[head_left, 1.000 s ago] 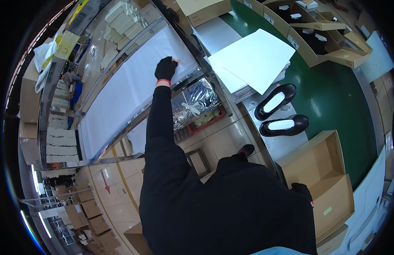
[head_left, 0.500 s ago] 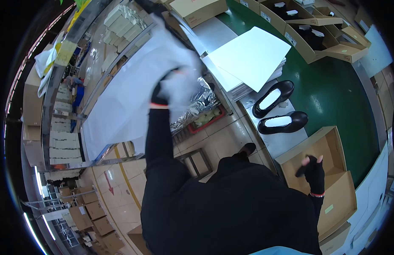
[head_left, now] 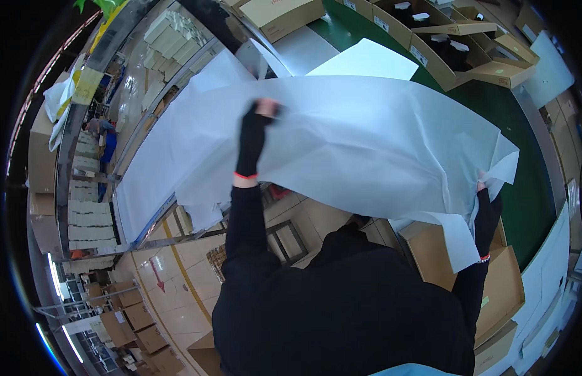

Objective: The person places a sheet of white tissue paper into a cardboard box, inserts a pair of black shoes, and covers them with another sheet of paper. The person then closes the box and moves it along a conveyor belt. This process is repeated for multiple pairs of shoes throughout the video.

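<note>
A large sheet of thin white wrapping paper (head_left: 372,135) is stretched across the workbench, creased and bowed between my two hands. My left hand (head_left: 256,135), in a black fingerless glove, is closed at the sheet's left part, its fingertips somewhat blurred. At the right end, my right hand (head_left: 486,203), gloved alike, pinches the paper, and a flap of it hangs over my wrist. The black shoes are hidden beneath the sheet. Below the paper's right end stands an open brown cardboard shoe box (head_left: 501,288), partly covered by the hanging flap.
A stack of white sheets (head_left: 372,59) shows behind the paper. Open shoe boxes (head_left: 454,75) with black shoes line the far side of the green bench surface (head_left: 535,232). More white paper (head_left: 172,144) lies on a table at left. A metal-framed stool (head_left: 288,241) stands on the floor.
The white paper in my left hand has been spread rightward over the shoes and part of the stack. My right hand has moved up from the box and taken hold of the sheet's right end.
</note>
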The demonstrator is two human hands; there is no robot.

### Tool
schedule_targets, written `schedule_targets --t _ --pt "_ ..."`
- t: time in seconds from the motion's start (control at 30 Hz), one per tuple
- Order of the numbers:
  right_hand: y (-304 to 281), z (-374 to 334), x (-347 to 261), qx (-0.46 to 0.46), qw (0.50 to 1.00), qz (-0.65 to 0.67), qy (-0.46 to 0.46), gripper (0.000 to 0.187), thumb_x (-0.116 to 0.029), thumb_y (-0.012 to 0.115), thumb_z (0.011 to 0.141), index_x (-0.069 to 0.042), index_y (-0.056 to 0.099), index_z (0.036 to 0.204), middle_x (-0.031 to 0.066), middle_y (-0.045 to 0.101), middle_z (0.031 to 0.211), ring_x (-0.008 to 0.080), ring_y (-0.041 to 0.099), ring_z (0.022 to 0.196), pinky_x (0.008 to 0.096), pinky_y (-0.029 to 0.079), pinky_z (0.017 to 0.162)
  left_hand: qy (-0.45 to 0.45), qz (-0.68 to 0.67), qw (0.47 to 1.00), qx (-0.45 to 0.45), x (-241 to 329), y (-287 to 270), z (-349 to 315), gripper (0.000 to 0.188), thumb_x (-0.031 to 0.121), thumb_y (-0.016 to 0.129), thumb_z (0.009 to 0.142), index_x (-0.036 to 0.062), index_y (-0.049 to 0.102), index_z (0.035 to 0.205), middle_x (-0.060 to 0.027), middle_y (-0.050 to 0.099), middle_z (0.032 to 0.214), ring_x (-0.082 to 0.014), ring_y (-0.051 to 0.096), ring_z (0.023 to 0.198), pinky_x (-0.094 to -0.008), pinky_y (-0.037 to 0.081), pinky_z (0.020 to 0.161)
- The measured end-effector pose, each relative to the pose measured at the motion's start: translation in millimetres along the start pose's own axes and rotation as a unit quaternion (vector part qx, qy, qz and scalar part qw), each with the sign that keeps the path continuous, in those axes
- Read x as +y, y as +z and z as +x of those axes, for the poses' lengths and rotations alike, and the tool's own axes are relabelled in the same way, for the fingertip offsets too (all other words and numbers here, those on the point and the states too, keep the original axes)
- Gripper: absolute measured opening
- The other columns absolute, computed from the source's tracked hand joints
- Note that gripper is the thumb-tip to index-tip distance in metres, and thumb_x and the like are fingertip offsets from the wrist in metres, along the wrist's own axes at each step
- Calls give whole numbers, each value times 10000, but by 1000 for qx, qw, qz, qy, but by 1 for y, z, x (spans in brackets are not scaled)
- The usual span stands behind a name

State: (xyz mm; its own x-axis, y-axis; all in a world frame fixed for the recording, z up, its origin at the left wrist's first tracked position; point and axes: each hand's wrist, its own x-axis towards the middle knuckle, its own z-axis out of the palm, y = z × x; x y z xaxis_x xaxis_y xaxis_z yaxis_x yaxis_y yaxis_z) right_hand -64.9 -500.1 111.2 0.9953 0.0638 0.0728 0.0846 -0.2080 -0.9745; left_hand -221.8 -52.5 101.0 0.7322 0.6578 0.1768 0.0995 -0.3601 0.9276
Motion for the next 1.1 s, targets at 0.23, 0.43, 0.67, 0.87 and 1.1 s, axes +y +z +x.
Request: schedule_targets --t 0.23,0.43,0.67,0.87,1.1 --pt "-24 13 20 99 992 -53 -54 189 -185 632 893 -1 609 930 68 593 933 178 542 843 297 430 811 168 483 798 319 -124 -72 -4 211 231 662 864 67 658 996 -100 669 1001 -311 612 950 -389 447 867" --pt "-194 -2 58 158 927 -299 -165 224 -144 599 909 33 633 1042 121 650 944 212 594 852 331 455 803 275 240 852 375 -58 0 -7 133 145 616 914 12 612 917 -118 611 949 -270 575 921 -378 457 848" --pt "-403 -126 -10 -15 946 -318 64 773 -316 658 817 -24 329 1452 149 379 1470 237 335 1372 319 200 1137 398 6 915 66 53 238 -14 32 55 621 872 32 640 884 -126 614 962 -312 562 1010 -399 421 922" --pt "-511 -231 41 43 921 -342 180 760 -114 645 680 -22 428 1402 117 502 1367 201 420 1299 310 256 1104 459 17 877 -138 53 426 -41 93 134 700 802 93 642 862 -71 622 895 -279 580 889 -386 429 816" --pt "-564 -261 98 109 907 -348 211 694 38 589 673 -43 499 1356 91 563 1311 150 490 1198 261 346 1022 355 125 888 -266 -1 458 -105 456 276 567 919 30 486 1294 -161 559 1159 -350 523 1008 -419 412 886"
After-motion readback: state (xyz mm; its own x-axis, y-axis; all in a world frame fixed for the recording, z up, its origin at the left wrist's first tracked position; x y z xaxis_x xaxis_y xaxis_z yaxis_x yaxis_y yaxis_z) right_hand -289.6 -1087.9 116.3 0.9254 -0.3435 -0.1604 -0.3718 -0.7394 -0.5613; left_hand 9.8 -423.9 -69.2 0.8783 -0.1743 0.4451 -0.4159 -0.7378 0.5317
